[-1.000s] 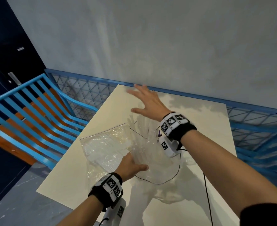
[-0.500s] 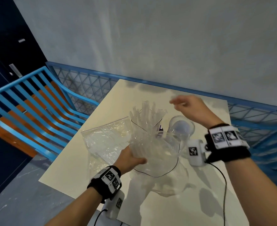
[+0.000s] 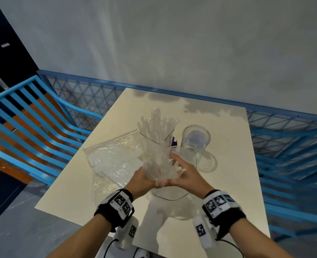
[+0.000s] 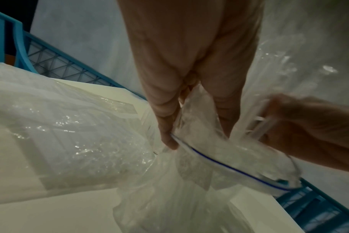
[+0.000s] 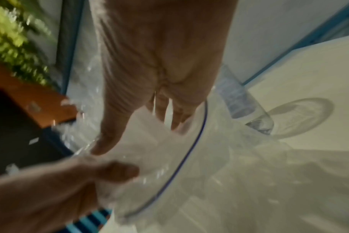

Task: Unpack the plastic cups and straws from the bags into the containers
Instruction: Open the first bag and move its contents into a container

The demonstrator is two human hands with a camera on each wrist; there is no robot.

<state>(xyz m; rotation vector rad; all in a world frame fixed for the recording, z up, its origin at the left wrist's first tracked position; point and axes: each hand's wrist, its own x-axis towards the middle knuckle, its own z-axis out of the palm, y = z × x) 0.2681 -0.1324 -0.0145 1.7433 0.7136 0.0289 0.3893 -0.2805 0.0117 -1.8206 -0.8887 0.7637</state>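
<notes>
— Item one?

— Bundle of clear straws (image 3: 158, 127), standing upright in a square clear container (image 3: 154, 138) near the middle of the cream table (image 3: 228, 183). The tips fan out above its rim. I log a crumpled clear bag (image 3: 161, 168) around the lower ends of the bundle, on the near side of the container.

— Hands?

— Left hand (image 3: 140, 180): thumb and fingers closed on the crumpled bag from the left. Through the left wrist camera I see its fingertips (image 4: 167, 141) pinching the plastic at the blue-lined zip edge. Right hand (image 3: 187, 174): laid against the same bag from the right, fingers curled into the film. The right wrist camera is blurred, but its fingers go down into the plastic beside the blue line. The two hands are touching at the heel.

— Other stock?

— A round clear jar (image 3: 195, 140), upright, just to the right of the square container. A second flat clear bag (image 3: 114, 157) lies on the table to the left. Blue railing (image 3: 32, 118) runs around the table.
</notes>
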